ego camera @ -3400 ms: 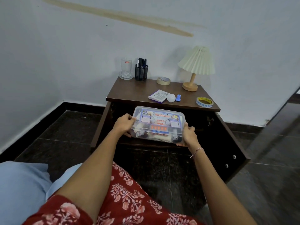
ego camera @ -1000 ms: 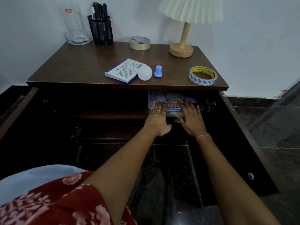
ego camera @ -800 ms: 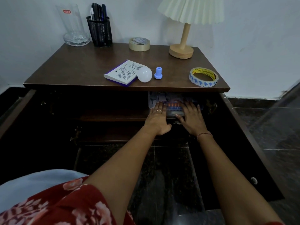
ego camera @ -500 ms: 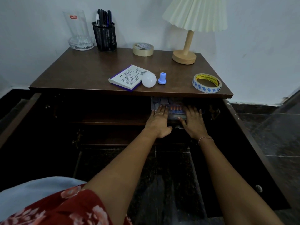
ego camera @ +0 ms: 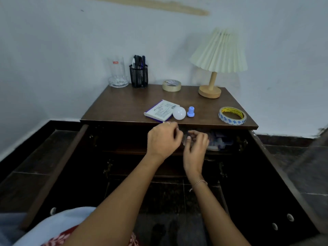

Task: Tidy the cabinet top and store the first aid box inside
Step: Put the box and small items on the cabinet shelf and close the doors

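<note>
Left hand (ego camera: 163,139) and right hand (ego camera: 195,145) side by side at the mouth of the open cabinet (ego camera: 127,152), fingers loosely curled, relaxed, gripping nothing visible, though somewhat blurred. Doors (ego camera: 58,166) swung wide on either side of both hands, likely to give clear reach to the upper shelf. Counter (ego camera: 127,103) just above and beyond the knuckles, not yet tidied. Lamp (ego camera: 219,55) well beyond the right hand and off to its right, at the back by the wall, probably where it belongs. First aid box (ego camera: 219,142) on the upper shelf inside, just beyond the right hand and to its right, partly hidden by it, seemingly apart from the fingers; storing step apparently done. Pen holder (ego camera: 138,75) and glass (ego camera: 118,73) far beyond the left hand, by the wall. Packet (ego camera: 160,110) just above the left hand, near the counter's front edge. Tape roll (ego camera: 232,115) up and right of the right hand. Bulb (ego camera: 179,113) and blue cap (ego camera: 191,111) directly above both hands, loose, the bulb likely to roll.
</note>
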Tool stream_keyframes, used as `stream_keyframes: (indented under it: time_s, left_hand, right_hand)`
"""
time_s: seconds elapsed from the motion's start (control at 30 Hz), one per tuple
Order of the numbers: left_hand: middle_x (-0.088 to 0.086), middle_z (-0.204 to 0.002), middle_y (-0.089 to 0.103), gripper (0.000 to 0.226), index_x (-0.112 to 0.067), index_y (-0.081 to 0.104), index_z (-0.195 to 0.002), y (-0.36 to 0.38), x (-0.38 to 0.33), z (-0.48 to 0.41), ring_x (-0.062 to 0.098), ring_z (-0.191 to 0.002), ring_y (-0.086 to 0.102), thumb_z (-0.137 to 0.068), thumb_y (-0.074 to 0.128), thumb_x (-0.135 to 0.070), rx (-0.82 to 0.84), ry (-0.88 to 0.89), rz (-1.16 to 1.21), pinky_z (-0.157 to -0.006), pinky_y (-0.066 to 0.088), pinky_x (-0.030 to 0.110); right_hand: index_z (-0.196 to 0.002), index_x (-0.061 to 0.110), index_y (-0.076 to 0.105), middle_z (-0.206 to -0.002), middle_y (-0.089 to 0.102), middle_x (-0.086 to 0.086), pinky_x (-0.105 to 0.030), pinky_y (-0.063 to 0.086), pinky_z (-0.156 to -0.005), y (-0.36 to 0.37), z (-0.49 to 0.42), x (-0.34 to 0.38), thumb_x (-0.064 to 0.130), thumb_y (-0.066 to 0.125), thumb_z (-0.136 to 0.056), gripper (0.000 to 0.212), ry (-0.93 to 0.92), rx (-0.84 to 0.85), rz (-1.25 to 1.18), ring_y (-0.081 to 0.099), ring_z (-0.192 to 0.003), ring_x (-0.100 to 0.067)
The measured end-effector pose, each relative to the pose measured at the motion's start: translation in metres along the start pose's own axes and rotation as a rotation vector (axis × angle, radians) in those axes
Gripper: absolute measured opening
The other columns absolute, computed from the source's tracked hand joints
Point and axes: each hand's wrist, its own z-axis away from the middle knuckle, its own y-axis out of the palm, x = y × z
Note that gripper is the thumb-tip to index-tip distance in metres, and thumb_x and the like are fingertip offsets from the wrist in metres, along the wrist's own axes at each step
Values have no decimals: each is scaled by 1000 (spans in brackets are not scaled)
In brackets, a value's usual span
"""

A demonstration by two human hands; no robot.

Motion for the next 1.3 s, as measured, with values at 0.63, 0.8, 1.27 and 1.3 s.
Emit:
stream_keyframes:
  time_s: [0.63,0.8,1.27,1.3]
  left_hand:
    - [10,-130,56,41,-12,43,-137,-26,58,-41,23,-124,47,-96,40,-14,214,-617,549,-99,41,34]
    - [6,-123,59,31,-12,55,-124,-28,65,-42,19,-112,55,-94,46,-17,90,-675,456,-89,42,28]
    - [12,-95,69,14,-9,63,-91,-36,86,-23,24,-85,70,-81,71,-3,39,-1044,866,-66,58,31]
    - [15,-99,68,18,-7,63,-96,-36,88,-22,25,-86,69,-81,70,-2,59,-1063,903,-64,57,29]
  right_hand:
    - [-131,9,49,-130,43,-3,-24,41,-97,57,-14,82,14,44,-97,35,333,180,-135,51,-107,-10]
    - [-130,10,51,-129,41,0,-17,38,-87,64,-14,82,19,44,-98,34,354,138,-147,49,-97,-5]
    - [-89,15,63,-107,68,-12,-33,56,-84,66,-18,70,12,70,-83,9,703,-25,-595,67,-95,-19]
    - [-96,10,61,-107,67,-14,-31,57,-82,64,-17,70,8,69,-83,16,731,-7,-647,67,-97,-20]
